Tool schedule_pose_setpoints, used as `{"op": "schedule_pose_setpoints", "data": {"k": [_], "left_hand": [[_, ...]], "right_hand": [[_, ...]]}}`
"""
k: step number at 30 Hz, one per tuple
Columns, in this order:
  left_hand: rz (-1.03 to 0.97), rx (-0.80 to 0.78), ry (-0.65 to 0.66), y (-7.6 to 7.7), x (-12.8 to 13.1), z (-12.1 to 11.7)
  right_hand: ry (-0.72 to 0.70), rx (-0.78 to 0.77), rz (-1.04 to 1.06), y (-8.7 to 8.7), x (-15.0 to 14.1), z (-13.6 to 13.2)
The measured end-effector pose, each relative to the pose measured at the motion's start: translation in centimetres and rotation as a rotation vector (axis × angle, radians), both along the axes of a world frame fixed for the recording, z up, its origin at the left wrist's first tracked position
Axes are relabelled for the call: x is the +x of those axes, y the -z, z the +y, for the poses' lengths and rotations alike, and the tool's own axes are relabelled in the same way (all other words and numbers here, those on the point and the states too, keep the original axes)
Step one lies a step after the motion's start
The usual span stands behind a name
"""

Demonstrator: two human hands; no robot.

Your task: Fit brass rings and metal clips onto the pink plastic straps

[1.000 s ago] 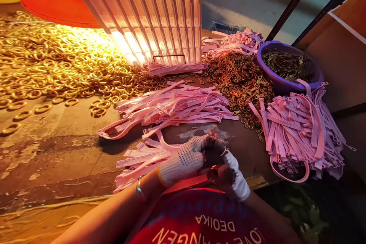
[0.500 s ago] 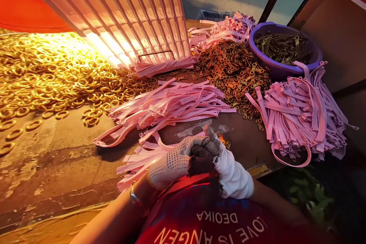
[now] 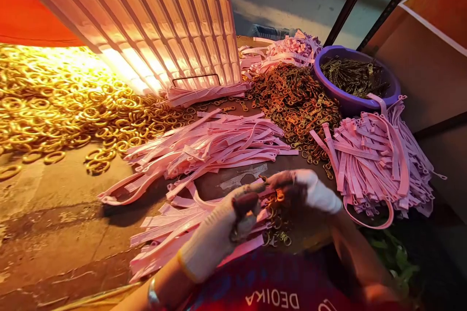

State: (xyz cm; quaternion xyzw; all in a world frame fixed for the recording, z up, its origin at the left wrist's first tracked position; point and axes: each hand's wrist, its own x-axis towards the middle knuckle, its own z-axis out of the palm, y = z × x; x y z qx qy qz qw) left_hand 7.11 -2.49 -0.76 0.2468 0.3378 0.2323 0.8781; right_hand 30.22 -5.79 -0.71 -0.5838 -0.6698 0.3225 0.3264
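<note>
Pink fabric straps (image 3: pixel 168 227) lie in a loose bundle by the worktop's (image 3: pixel 62 233) near edge, their long axes running roughly along it, right ends angled slightly away from the person. White-gloved, the left hand (image 3: pixel 222 228) overlaps them, pointing away and rightward with curled fingers. The right hand (image 3: pixel 306 189) bends inward, its fingers pointing left above small metal clasps (image 3: pixel 278 233). Their fingertips nearly meet; blur and shadow hide whether either grip holds anything.
</note>
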Motion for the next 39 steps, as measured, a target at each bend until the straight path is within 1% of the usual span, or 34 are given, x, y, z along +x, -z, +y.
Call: {"op": "schedule_pose_setpoints", "data": {"k": [1, 2, 4, 5, 8, 9, 11, 14, 16, 18, 20, 22, 23, 24, 25, 26, 27, 28, 29, 31, 33, 36, 39], "left_hand": [[0.003, -0.123, -0.084, 0.5, -0.4, 0.4], [0.002, -0.230, -0.154, 0.9, -0.8, 0.9], [-0.008, -0.349, -0.247, 1.3, -1.3, 1.8], [-0.019, -0.382, -0.280, 1.3, -1.4, 2.2], [-0.076, -0.450, -0.343, 0.8, -1.2, 2.9], [-0.101, -0.466, -0.348, 0.7, -1.2, 3.0], [-0.145, -0.484, -0.352, 0.5, -1.1, 3.1], [-0.163, -0.476, -0.389, 0.5, -1.3, 3.2], [-0.156, -0.451, -0.400, 0.6, -1.3, 3.3], [-0.143, -0.404, -0.407, 0.5, -1.2, 3.3], [-0.114, -0.329, -0.431, 0.1, -1.0, 3.2], [-0.055, -0.210, -0.437, -0.4, -0.8, 2.9], [-0.022, -0.139, -0.431, -0.7, -0.7, 2.7], [0.007, -0.069, -0.428, -0.9, -0.6, 2.4], [0.026, -0.007, -0.430, -1.0, -0.6, 2.2], [0.035, 0.046, -0.439, -1.1, -0.6, 1.8], [0.036, 0.091, -0.451, -1.1, -0.6, 1.5], [0.033, 0.131, -0.458, -1.0, -0.6, 1.2], [0.035, 0.172, -0.457, -0.9, -0.5, 0.9], [0.064, 0.246, -0.447, -0.7, -0.4, 0.4], [0.101, 0.290, -0.456, -0.6, -0.3, 0.0], [0.135, 0.293, -0.473, -0.1, -0.1, -0.2], [0.158, 0.297, -0.467, 0.5, 0.0, -0.3]], "right_hand": [[0.104, -0.001, -0.297, 0.1, 1.5, 1.8], [0.186, -0.006, -0.460, 0.1, 2.9, 3.8], [0.313, 0.014, -0.631, 0.3, 5.1, 8.2], [0.344, 0.023, -0.692, 0.4, 5.8, 10.5], [0.411, 0.041, -0.870, 1.2, 6.5, 16.0], [0.423, 0.042, -0.906, 1.6, 6.4, 17.3], [0.438, 0.045, -0.937, 2.4, 6.1, 18.9], [0.470, 0.066, -0.941, 3.1, 6.0, 19.6], [0.511, 0.079, -0.922, 2.9, 6.3, 19.4], [0.528, 0.093, -0.887, 2.1, 6.6, 18.4], [0.490, 0.108, -0.841, 1.2, 6.4, 16.4], [0.370, 0.109, -0.669, 0.4, 5.1, 13.1], [0.282, 0.108, -0.425, 0.3, 3.9, 11.1], [0.144, 0.063, -0.154, 0.2, 2.5, 8.9], [0.061, 0.020, 0.045, 0.3, 0.9, 6.8], [0.028, -0.019, 0.192, 0.4, -0.9, 4.8], [0.026, -0.064, 0.327, 0.6, -2.7, 3.1], [0.030, -0.107, 0.479, 0.7, -4.3, 1.7], [0.061, -0.122, 0.575, 0.9, -5.7, 0.7], [0.119, -0.092, 0.661, 1.2, -7.7, -0.5], [0.160, -0.016, 0.633, 1.5, -8.6, -0.9], [0.220, 0.065, 0.580, 2.4, -8.7, -1.1], [0.277, 0.127, 0.590, 3.2, -8.7, -1.4]]}}
